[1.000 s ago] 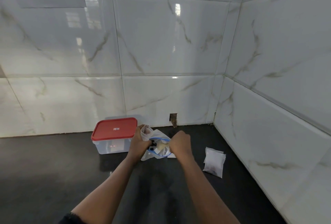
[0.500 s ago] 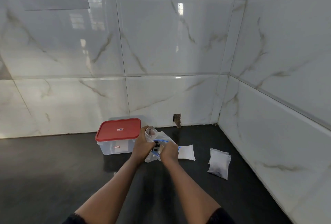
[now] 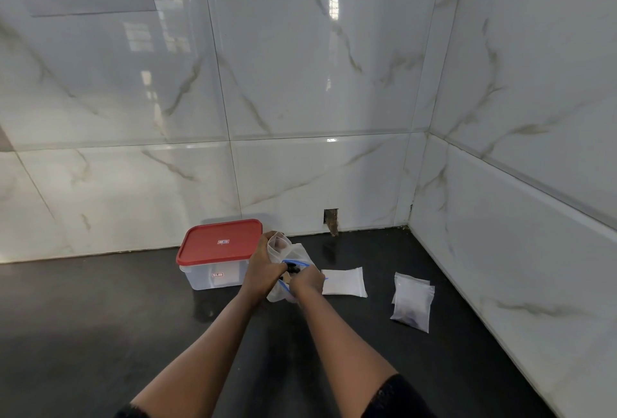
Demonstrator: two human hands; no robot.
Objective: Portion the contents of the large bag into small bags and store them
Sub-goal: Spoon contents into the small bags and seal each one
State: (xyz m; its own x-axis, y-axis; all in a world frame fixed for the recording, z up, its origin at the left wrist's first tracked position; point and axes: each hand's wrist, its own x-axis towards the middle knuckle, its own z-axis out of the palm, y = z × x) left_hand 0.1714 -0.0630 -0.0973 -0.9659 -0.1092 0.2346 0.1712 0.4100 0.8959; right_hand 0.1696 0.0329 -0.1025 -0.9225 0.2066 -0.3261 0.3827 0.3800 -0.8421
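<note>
A clear large bag [image 3: 300, 252] with a blue zip rim stands on the dark counter, small dark pieces showing at its mouth. My left hand [image 3: 265, 267] grips a small clear bag [image 3: 276, 241] upright beside the large bag's opening. My right hand [image 3: 307, 280] is curled at the large bag's mouth, fingers inside the blue rim; what it holds is hidden. A flat small bag [image 3: 344, 282] lies just right of my hands. Further right lie two small bags [image 3: 412, 300], stacked.
A clear plastic box with a red lid [image 3: 218, 244] stands shut behind my left hand, against the tiled back wall. A tiled side wall [image 3: 500, 250] closes the counter on the right. Dark countertop [image 3: 100, 317] stretches left and toward me.
My right hand moved left from the bag's right side to its mouth, uncovering the flat small bag. The left hand kept its grip on the small bag.
</note>
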